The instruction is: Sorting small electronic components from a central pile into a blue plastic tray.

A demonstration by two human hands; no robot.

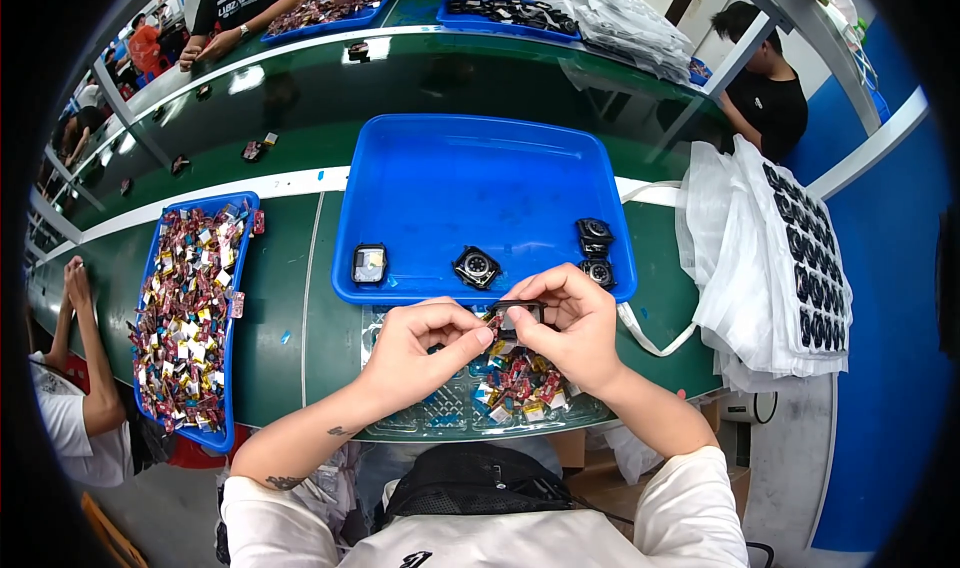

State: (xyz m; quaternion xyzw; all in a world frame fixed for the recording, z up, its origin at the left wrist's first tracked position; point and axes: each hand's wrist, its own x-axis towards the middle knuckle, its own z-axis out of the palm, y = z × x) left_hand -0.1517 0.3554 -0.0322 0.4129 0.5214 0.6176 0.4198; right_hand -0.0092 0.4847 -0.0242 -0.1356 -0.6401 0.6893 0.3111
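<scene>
Above the near edge of the green bench, my right hand (575, 328) pinches a black square watch case (527, 310) between thumb and fingers. My left hand (425, 356) is closed at the case's left side, its thumb and forefinger pressed on a small part that they mostly hide. Just below the hands lies a heap of small red circuit boards with batteries and wires (522, 386), on a clear plastic tray (440, 413). Beyond the hands, a large blue tray (480, 133) holds several watch cases, among them a round-backed one (477, 267) and a square one (370, 263).
At left stands a narrow blue tray (232, 368) heaped with circuit boards (195, 308). White bags (720, 258) and a sheet of black watch cases (815, 258) are stacked at right. A dark green conveyor (320, 108) carries scattered parts; people work beyond it and at left.
</scene>
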